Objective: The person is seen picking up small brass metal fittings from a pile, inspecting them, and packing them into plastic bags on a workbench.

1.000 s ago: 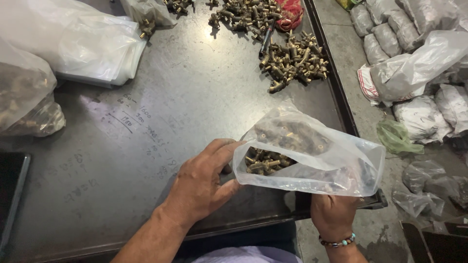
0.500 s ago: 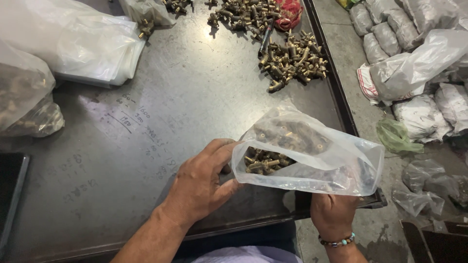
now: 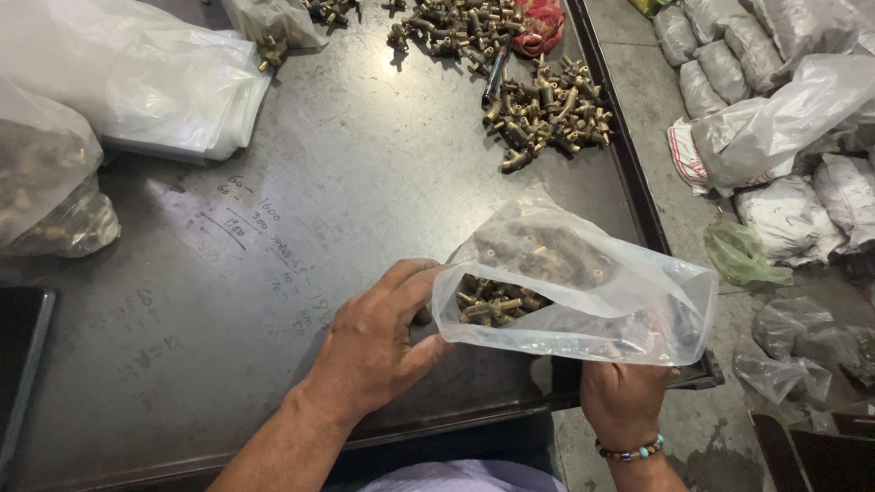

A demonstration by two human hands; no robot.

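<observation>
Plastic, thin and clear, is making the bag [image 3: 583,282] that you are holding over the near edge of the table [image 3: 273,273]. It is wrinkled and a little cloudy, and it is lying on its side with the mouth turned to your left. Inside it, small brass fittings [image 3: 497,301] are lying in a heap; they are short, tube-shaped pieces, dull yellow-brown. Your left hand [image 3: 378,342] is gripping the bag at its mouth, the thumb and fingers closing on the plastic edge. Your right hand [image 3: 624,396] is supporting the bag from below at the far end; the fingers are hidden behind the plastic, so you cannot tell exactly how they are closing. A bead bracelet [image 3: 631,449] is sitting on that wrist.

The table is dark grey metal, flat and scratched, with a raised rim. Near its far right side a loose pile [image 3: 547,114] of the same fittings is lying. At the far left, flat empty bags [image 3: 137,82] are stacked. On the floor to the right, filled bags [image 3: 729,46] are lying in a row.
</observation>
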